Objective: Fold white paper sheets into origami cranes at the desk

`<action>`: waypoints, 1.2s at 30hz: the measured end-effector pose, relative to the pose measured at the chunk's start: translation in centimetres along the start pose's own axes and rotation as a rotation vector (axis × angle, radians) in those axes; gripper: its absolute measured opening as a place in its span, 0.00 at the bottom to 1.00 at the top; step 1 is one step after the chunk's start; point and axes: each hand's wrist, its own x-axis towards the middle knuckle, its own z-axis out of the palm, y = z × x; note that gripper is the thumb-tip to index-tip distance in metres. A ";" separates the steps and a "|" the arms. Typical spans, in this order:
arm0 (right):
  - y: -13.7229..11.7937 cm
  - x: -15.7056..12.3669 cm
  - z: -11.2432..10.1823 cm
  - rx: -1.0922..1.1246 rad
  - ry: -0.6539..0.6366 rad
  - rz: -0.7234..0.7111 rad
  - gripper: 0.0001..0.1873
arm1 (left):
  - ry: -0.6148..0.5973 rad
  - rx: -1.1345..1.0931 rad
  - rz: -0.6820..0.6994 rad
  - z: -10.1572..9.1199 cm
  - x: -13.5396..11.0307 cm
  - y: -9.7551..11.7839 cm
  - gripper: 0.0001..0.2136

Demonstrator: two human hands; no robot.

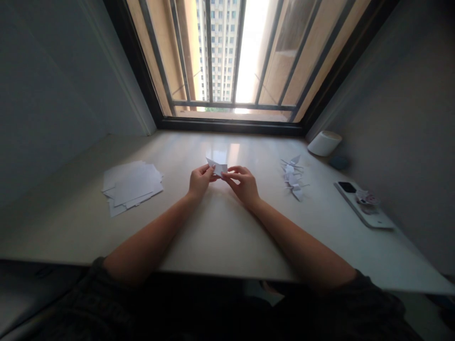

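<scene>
A small piece of folded white paper is held between my two hands, above the middle of the white tabletop. One pointed flap of it sticks up at the upper left. My left hand pinches its left side, thumb on top. At the lower right corner, the thumb and index finger of my right hand close on the paper. The fingers hide parts of its edges. To the right lie several folded paper cranes in a row. A loose pile of white paper sheets rests on the left.
The white tabletop runs up to a dark-framed window with bars outside. At the right stand a white cylindrical object and a small dark round thing. Nearer lies a white phone with something crumpled-looking on it.
</scene>
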 end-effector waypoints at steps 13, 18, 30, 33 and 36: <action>0.0 0.4 0.3 0.427 0.049 0.227 0.12 | -0.194 -0.018 0.023 0.4 -0.8 1.2 0.29; 0.1 0.4 0.3 0.559 -0.011 0.313 0.14 | -0.190 -0.041 0.036 0.4 -0.8 1.2 0.28; 0.6 0.4 0.7 0.666 -0.050 0.394 0.17 | -0.212 -0.002 0.127 0.4 -0.8 1.5 0.26; 0.5 0.4 0.7 0.696 -0.043 0.428 0.16 | -0.199 0.084 0.141 0.2 -0.6 1.6 0.25; 0.4 0.4 0.7 0.704 -0.022 0.428 0.16 | -0.201 0.160 0.145 -0.1 -0.4 1.6 0.25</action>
